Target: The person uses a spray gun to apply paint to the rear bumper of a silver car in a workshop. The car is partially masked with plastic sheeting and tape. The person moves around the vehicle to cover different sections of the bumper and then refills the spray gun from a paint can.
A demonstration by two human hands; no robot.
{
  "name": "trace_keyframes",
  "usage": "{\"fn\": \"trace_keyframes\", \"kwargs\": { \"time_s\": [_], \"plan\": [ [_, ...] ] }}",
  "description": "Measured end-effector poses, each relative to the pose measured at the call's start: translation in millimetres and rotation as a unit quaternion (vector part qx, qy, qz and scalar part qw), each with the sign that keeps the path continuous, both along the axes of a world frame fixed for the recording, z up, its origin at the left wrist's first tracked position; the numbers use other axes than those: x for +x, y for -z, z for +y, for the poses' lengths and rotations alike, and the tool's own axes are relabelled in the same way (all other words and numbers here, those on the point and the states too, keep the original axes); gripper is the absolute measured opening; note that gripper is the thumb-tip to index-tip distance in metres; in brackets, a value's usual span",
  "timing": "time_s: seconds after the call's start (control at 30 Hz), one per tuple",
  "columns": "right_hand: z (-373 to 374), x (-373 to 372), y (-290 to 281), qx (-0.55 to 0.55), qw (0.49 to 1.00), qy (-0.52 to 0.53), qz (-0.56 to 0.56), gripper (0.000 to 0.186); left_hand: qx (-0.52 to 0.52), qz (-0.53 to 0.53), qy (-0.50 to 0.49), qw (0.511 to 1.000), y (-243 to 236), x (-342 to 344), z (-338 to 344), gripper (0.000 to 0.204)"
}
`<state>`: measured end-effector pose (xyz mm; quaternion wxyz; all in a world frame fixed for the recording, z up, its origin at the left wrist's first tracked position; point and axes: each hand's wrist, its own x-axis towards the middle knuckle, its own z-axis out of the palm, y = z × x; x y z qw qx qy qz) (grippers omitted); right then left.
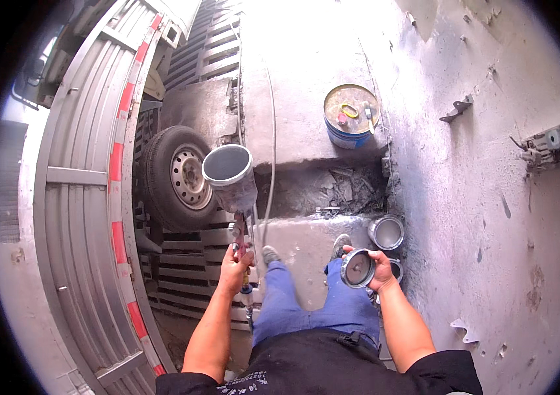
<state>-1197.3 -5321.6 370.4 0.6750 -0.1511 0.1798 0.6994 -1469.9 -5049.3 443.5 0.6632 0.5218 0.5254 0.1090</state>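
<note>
My left hand (234, 264) grips the handle of a paint spray gun (241, 232) held upright. Its grey cup (229, 172) stands open at the top, with grey paint inside. My right hand (377, 268) holds the round metal lid (357, 268) of the cup, tilted toward me. An air hose (271, 164) runs from the gun up across the concrete. Below the hands are my blue trouser legs and my shoes on a concrete ledge (306, 240).
A grey trailer side (89, 197) with red-white strips and a wheel (178, 174) is at the left. A blue bucket (351, 115) with tools stands further off. An open tin of grey paint (386, 232) sits by my right foot. Metal parts (553, 143) lie at the right.
</note>
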Motion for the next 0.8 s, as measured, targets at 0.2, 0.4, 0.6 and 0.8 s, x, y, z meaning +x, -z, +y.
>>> {"fn": "trace_keyframes", "kwargs": {
  "time_s": [0.2, 0.4, 0.6, 0.8],
  "plan": [
    [23.6, -15.8, 8.5, -0.028, 0.999, -0.020, 0.009, 0.064, 0.019, 0.021, 0.000, 1.000, 15.0, 0.8, 33.9, 0.017],
    [54.9, -41.4, 13.8, -0.059, 0.998, -0.009, 0.000, 0.059, -0.030, 0.066, 0.047, 0.996, 55.4, 0.3, 67.3, 0.018],
    [80.1, -92.4, 19.0, -0.170, 0.984, 0.055, -0.025, 0.052, -0.023, 0.155, 0.136, 0.978, 123.7, -14.9, 80.3, 0.025],
    [85.1, -126.0, 75.9, -0.206, 0.975, 0.077, 0.005, 0.057, -0.093, 0.189, 0.178, 0.961, 201.1, -23.9, 82.1, 0.015]
  ]
}}
